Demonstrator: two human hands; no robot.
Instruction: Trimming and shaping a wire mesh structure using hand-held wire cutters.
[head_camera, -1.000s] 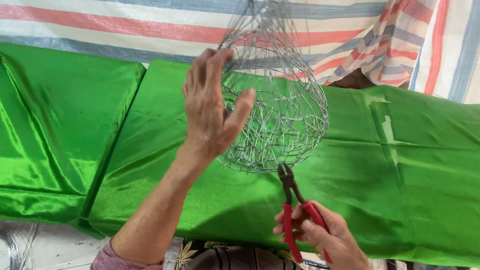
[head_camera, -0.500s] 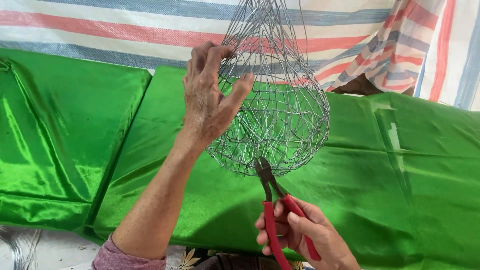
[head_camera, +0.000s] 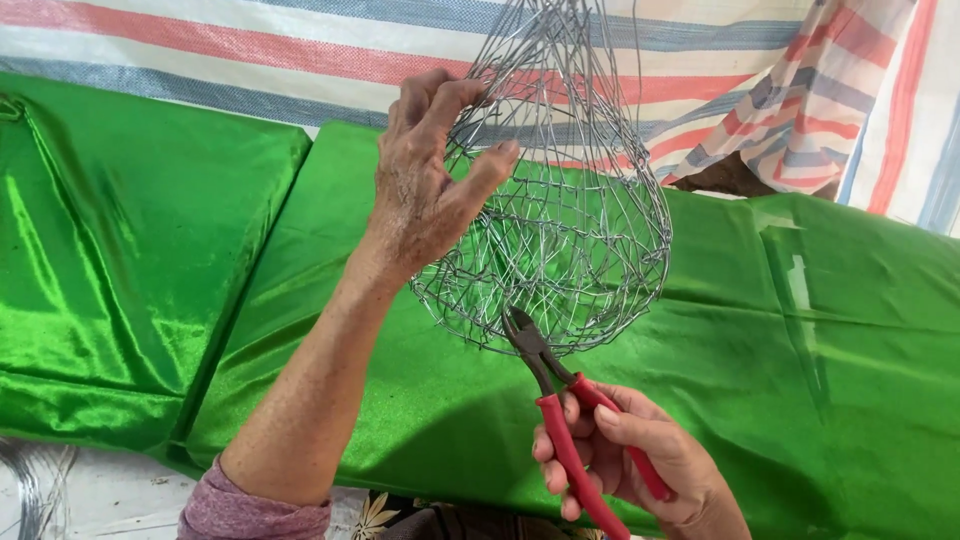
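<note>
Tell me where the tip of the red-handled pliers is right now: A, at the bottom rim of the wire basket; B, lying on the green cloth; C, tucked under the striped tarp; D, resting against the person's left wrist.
A: the right hand holds the pliers with their tip at the lower edge of the wire basket.

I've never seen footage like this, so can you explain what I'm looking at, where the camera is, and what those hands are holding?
There is no machine here, just a person working with two bare hands. The single picture comes from a camera worn on that person's head, looking down at the work. The left hand grips the side of a rounded wire mesh basket held up in the air. The right hand holds red-handled pliers, whose tip meets the basket's lower rim. Underneath lies shiny green cloth over cushions, with a striped tarp behind. At the bottom left corner some loose wire lies on the ground.
</note>
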